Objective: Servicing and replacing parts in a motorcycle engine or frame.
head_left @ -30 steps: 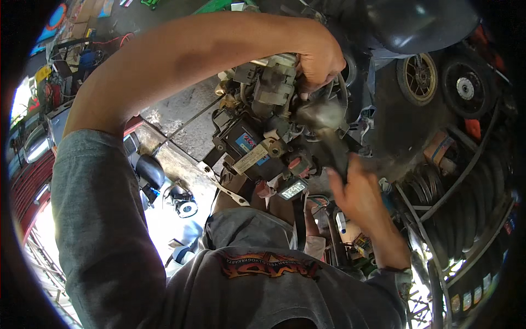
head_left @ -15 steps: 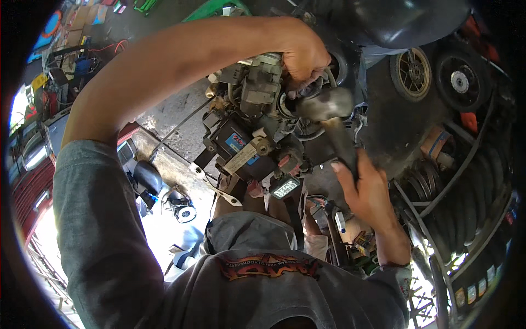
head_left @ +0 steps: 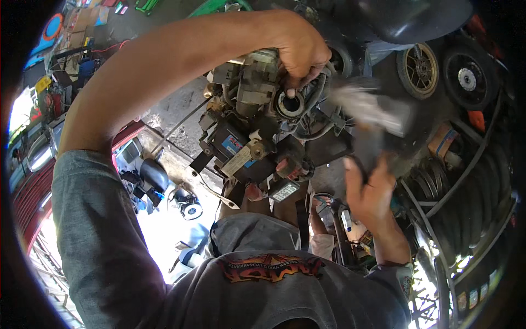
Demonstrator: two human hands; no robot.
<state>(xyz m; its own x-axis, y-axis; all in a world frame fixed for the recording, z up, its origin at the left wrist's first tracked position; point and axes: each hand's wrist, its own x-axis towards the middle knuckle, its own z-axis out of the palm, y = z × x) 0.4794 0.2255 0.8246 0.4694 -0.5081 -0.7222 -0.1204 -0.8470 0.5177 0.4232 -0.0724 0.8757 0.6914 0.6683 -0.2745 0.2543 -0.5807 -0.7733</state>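
My right hand [head_left: 372, 194] is closed round the dark handle of a hammer [head_left: 378, 112], whose metal head is smeared by motion, lifted to the right of the motorcycle front end. At the top middle, my left hand [head_left: 304, 57] reaches over with curled fingers; its thumb tip touches the far rim of a round metal ring [head_left: 289, 105] around a dark hole. What the other fingers grip is hidden. Below the ring sit a black battery-like box [head_left: 235, 145] with a blue label, a metal bracket [head_left: 244, 158] and a small digital display [head_left: 285, 191].
A gold wheel [head_left: 418, 71] and a black wheel [head_left: 468, 74] lie at the upper right. Tires hang on a metal rack [head_left: 438, 200] at the right. A large dark rounded panel [head_left: 411, 19] hangs at the top. Tools and boxes clutter the upper left [head_left: 71, 49].
The hammer head has swung right and away from the ring, uncovering the ring and its hole. My right hand has shifted slightly; my left hand stays almost in place.
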